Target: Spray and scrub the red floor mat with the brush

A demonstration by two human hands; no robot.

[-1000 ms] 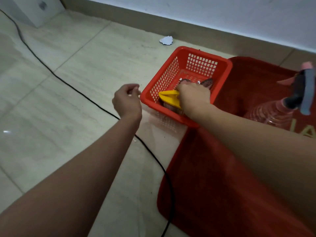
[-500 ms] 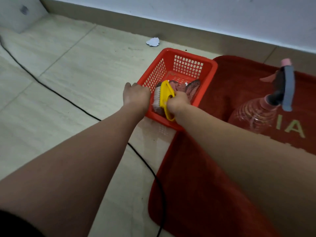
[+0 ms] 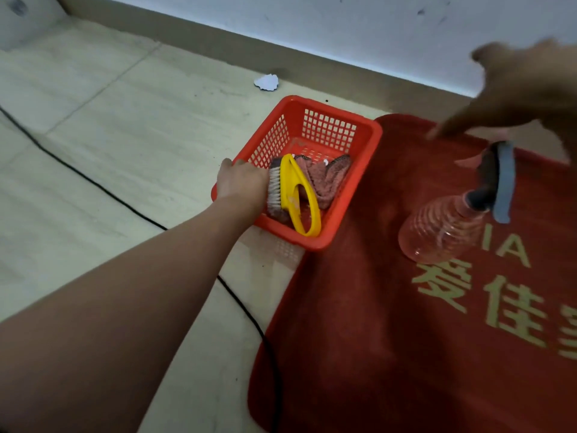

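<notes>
Yellow brush point(image 3: 288, 182) stands in red basket point(image 3: 331, 111); left hand point(image 3: 242, 182) touches it, grip unclear. Right hand point(image 3: 518, 89) released, fingers spread, above spray bottle point(image 3: 443, 226).

Brush point(image 3: 288, 189) and cloth point(image 3: 324, 182) crowd basket point(image 3: 327, 132), bare mat point(image 3: 374, 323) around bottle point(image 3: 443, 229)

L hand point(image 3: 242, 184) at basket point(image 3: 359, 182) left rim: fingers hidden behind rim & brush point(image 3: 287, 189), so grip can't be told. Cloth point(image 3: 323, 182) inside basket partly hidden by brush. R hand point(image 3: 515, 92), right of basket, motion-blurred, cut by frame edge. Mat point(image 3: 374, 323), right of basket, and its lettering run off frame. Cable point(image 3: 150, 218), left of basket, passes under L arm.
</notes>
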